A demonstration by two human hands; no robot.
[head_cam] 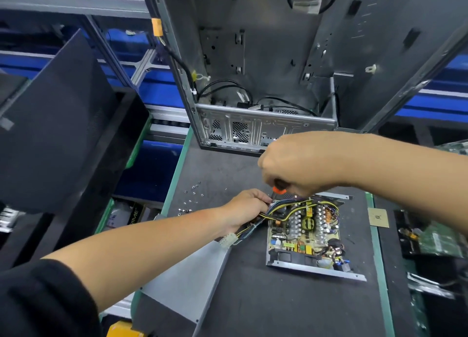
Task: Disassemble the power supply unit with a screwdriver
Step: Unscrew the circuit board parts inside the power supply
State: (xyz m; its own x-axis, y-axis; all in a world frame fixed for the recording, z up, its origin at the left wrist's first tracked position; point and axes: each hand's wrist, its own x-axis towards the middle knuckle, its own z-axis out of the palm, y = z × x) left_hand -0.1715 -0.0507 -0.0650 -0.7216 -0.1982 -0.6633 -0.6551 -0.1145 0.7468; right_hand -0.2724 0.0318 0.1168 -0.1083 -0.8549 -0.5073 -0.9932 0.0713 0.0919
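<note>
The opened power supply unit (pixel 304 235) lies on the dark mat, its circuit board with coils and capacitors exposed inside a metal tray. My left hand (pixel 247 206) grips the bundle of yellow and black cables (pixel 255 226) at the unit's far left corner. My right hand (pixel 301 163) is wrapped round a screwdriver with an orange and black handle (pixel 278 187), held upright just above that same corner. The screwdriver's tip is hidden behind my left hand and the wires. A white connector (pixel 228 240) hangs from the cables under my left wrist.
An empty computer case (pixel 258 83) stands upright behind the unit. Several loose screws (pixel 192 197) lie on the mat to the left. A grey metal cover (pixel 187 283) lies under my left forearm. Circuit boards (pixel 438 240) sit at the right, and a black panel (pixel 55 124) leans at the left.
</note>
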